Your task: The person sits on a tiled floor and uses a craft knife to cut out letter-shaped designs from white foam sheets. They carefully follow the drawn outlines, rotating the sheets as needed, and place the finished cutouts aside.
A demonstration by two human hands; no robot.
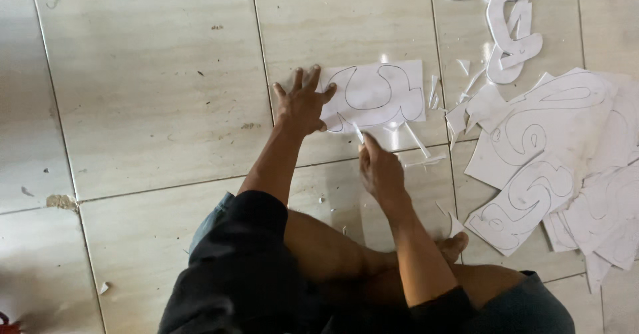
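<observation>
A white paper sheet [383, 94] with a curved outline drawn on it lies flat on the tiled floor. My left hand [303, 102] presses its left edge down with fingers spread. My right hand [381, 169] is closed on a thin cutting blade [358, 133], its tip touching the sheet's lower edge. I sit cross-legged behind the sheet, knees and a bare foot [452, 246] below my arms.
A pile of white sheets with drawn outlines [552, 161] lies to the right. Cut-out paper shapes [509, 34] sit at the top right. Thin paper strips and scraps [426, 151] are scattered around the sheet. Beige floor tiles [153, 94] stretch to the left.
</observation>
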